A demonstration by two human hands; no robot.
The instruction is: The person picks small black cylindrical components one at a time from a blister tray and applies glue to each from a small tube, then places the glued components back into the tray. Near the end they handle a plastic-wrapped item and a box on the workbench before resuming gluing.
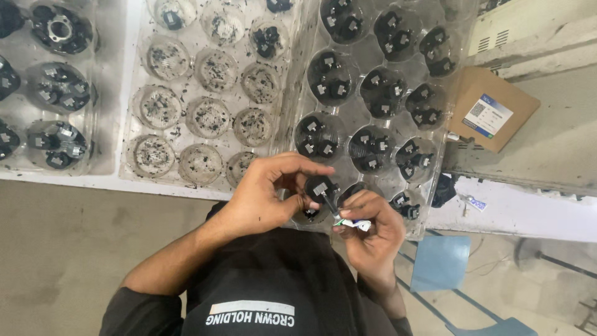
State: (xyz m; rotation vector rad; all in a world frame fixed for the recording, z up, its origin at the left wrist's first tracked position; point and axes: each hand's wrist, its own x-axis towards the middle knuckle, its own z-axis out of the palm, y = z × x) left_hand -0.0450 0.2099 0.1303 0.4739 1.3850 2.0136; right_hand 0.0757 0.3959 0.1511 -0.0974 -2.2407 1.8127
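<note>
From the head camera, looking down over my chest, my left hand [264, 196] is curled nearly closed, thumb and fingertips pinching a small round black part [318, 186] with a pale metal tab on its face. The part sits just past my fingertips, between my 2 hands and above the near edge of a clear plastic tray [457, 37].

My right hand [372, 231] is just beside the left, folded tight around a thin tool with a white and green grip [354, 224]. Its dark slim tip [329, 204] slants up from my fingers and touches the black part; I cannot tell exactly where on the part it lands.

Directly beyond both hands, the clear tray holds round cups filled with the same kind of black parts [376, 149], several to a cup, each showing small pale tabs. Beyond my left hand lies a second clear tray [134, 99] whose cups hold mostly dark crumbs and specks, with a few black pieces [267, 38] in the far cups. Further out past my left hand, a third tray [102, 143] carries larger round assemblies [57, 144] of black and metal.

All 3 trays rest on a white counter [516, 211]. Out past my right hand a brown cardboard box with a white label [494, 109] lies on a grey surface, and nearer, below the counter edge, stands a light blue stool [441, 261].
</note>
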